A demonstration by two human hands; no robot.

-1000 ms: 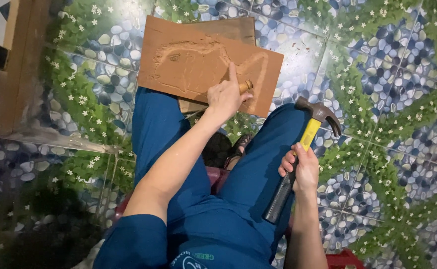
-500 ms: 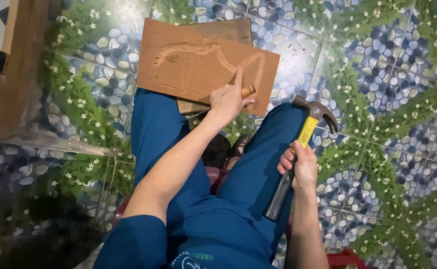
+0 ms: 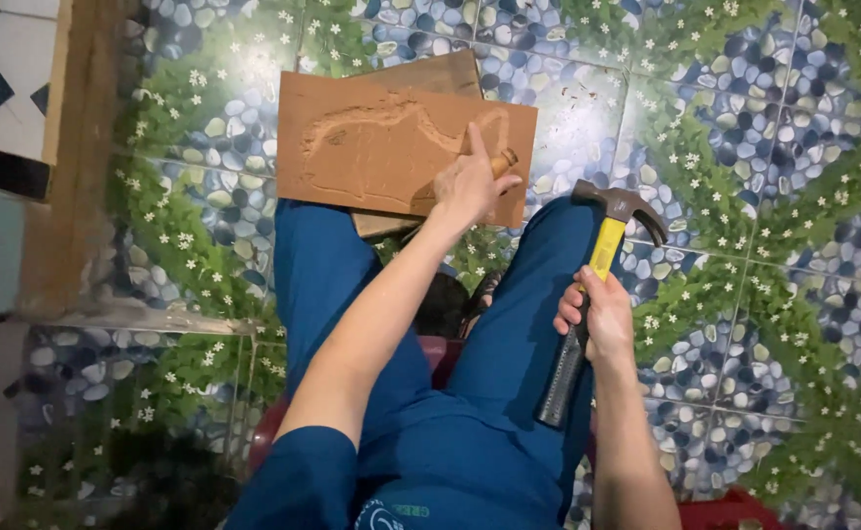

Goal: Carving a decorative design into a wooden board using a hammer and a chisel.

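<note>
A brown wooden board (image 3: 371,147) with a curved outline carved into it rests across my knees, on top of a second plank (image 3: 430,74). My left hand (image 3: 469,182) is closed around a wooden-handled chisel (image 3: 502,162), its tip set on the board's right part, forefinger pointing up. My right hand (image 3: 597,314) grips a claw hammer (image 3: 602,245) by its yellow and black handle, held over my right thigh, head up and away from the chisel.
I sit on a low red stool (image 3: 273,432), legs in blue trousers. The floor (image 3: 744,147) is tiled with a pebble, leaf and white-flower pattern. A wooden frame (image 3: 77,147) runs along the left side, with a tiled step below it.
The hammer has dipped slightly and stays off the chisel. My left hand keeps the chisel on the same spot of the board. The view shifted a little.
</note>
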